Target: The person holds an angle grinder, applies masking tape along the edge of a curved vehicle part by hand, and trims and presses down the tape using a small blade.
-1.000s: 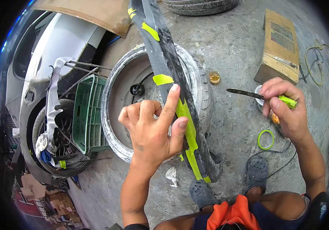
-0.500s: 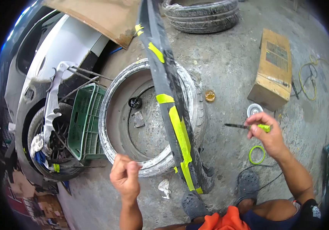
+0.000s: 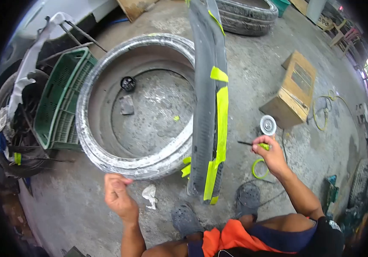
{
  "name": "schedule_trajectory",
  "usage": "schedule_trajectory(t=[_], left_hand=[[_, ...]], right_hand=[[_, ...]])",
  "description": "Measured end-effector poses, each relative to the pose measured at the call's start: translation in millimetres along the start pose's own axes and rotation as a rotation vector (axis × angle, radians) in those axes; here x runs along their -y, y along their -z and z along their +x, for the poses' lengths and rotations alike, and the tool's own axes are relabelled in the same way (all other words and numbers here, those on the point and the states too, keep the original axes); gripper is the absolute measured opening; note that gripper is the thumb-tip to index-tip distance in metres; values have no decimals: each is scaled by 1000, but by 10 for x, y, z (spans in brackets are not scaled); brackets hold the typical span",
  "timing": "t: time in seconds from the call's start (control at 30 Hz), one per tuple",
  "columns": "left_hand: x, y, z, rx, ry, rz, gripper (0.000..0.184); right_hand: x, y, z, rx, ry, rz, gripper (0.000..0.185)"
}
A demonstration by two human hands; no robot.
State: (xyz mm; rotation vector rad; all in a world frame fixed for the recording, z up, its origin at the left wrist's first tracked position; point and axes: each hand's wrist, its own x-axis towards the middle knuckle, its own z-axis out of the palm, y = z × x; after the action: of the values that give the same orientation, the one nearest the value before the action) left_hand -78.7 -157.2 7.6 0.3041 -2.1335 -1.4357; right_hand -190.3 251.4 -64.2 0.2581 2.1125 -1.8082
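Observation:
A long dark panel (image 3: 204, 107) with strips of yellow-green tape (image 3: 221, 124) along its right side lies across the right part of a large tire (image 3: 137, 168). Below the tire's front edge is my left hand (image 3: 119, 195), fingers curled together; whether anything small is between them cannot be made out. My right hand (image 3: 269, 156), right of the panel, holds a thin dark blade (image 3: 245, 142) with a yellow-green handle, its tip pointing left. A roll of green tape (image 3: 254, 169) lies on the floor just below that hand.
On the left are a green crate (image 3: 61, 96) and a wheel beside a car body. A cardboard box (image 3: 293, 94) and a white round object (image 3: 268, 125) are at the right. Another tire (image 3: 248, 19) lies behind. A crumpled white scrap (image 3: 150, 196) is near my shoes (image 3: 185, 219).
My left hand has come off the panel and moved down and left, its index finger now curled. The panel appears turned more upright in view. My right hand still holds the blade.

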Motion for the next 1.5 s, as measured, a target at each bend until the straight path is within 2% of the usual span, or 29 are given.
schedule_trajectory(t=[0.1, 0.13, 0.2, 0.23, 0.27, 0.3, 0.37, 0.43, 0.53, 0.57, 0.63, 0.67, 0.73, 0.8, 0.87, 0.9, 0.93, 1.0, 1.07, 1.1, 1.17, 1.2, 1.33, 1.5], left_hand=[[75, 166, 130, -122, -127, 130, 30], [108, 230, 149, -101, -144, 106, 30], [176, 343, 211, -262, -129, -7, 29], [231, 404, 259, -276, -139, -58, 29], [226, 490, 344, -232, -162, -40, 29], [209, 578, 416, -227, -167, 22, 27], [110, 656, 576, -174, -167, 89, 26], [-104, 648, 950, -51, -259, 376, 23], [-342, 419, 1523, 103, -325, 414, 22], [-451, 239, 1697, 131, -351, 411, 22], [-712, -84, 1916, 179, -280, 403, 22], [-844, -204, 1966, 208, -244, 399, 21], [-1075, -305, 2033, 259, -248, 465, 20], [-1297, -369, 2108, 338, -292, 657, 17], [-1599, -490, 2094, 436, -385, 824, 14], [-1706, -530, 2097, 442, -310, 856, 14], [-1820, -595, 2134, 440, -315, 873, 14], [-1998, -721, 2218, 564, -332, 1028, 16], [-2009, -831, 2354, 563, -330, 1050, 19], [-2003, -892, 2418, 563, -338, 1055, 20], [-1994, -1017, 2550, 595, -376, 1085, 24], [-1979, -1092, 2600, 584, -372, 1089, 24], [-1723, -1435, 2857, 630, -290, 781, 31], [-1442, -1859, 3148, 642, -310, 482, 35]], right_hand=[[95, -19, -33, -77, -4, -40, 15], [184, -20, -49, -112, 4, -35, 15], [366, -25, -31, -211, 54, -174, 15], [305, 41, 58, -272, 156, -222, 16], [357, 37, 109, -343, 306, -286, 16], [533, -10, 103, -358, 345, -260, 17], [676, -63, 171, -342, 302, -60, 21], [536, -89, 461, -337, 364, 66, 18], [314, -179, 1033, -311, 428, 269, 16], [244, -193, 1251, -299, 425, 283, 16], [95, -220, 1725, -324, 315, 81, 20], [-71, -268, 1971, -302, 319, 98, 20], [-269, -392, 2387, -458, 286, -30, 26], [-420, -472, 2509, -409, 244, 69, 31], [-375, -484, 2421, -461, 186, -112, 30], [-442, -514, 2435, -451, 181, -94, 30], [-550, -552, 2491, -480, 170, -92, 29], [-616, -561, 2544, -501, 169, -78, 27], [-649, -542, 2512, -430, -3, 332, 22], [-703, -553, 2517, -442, 19, 490, 20], [-622, -500, 2379, -447, -1, 563, 21], [-551, -468, 2329, -462, -9, 635, 22], [-651, -446, 2335, -527, -34, 680, 21], [-595, -409, 2218, -553, -64, 715, 21]])
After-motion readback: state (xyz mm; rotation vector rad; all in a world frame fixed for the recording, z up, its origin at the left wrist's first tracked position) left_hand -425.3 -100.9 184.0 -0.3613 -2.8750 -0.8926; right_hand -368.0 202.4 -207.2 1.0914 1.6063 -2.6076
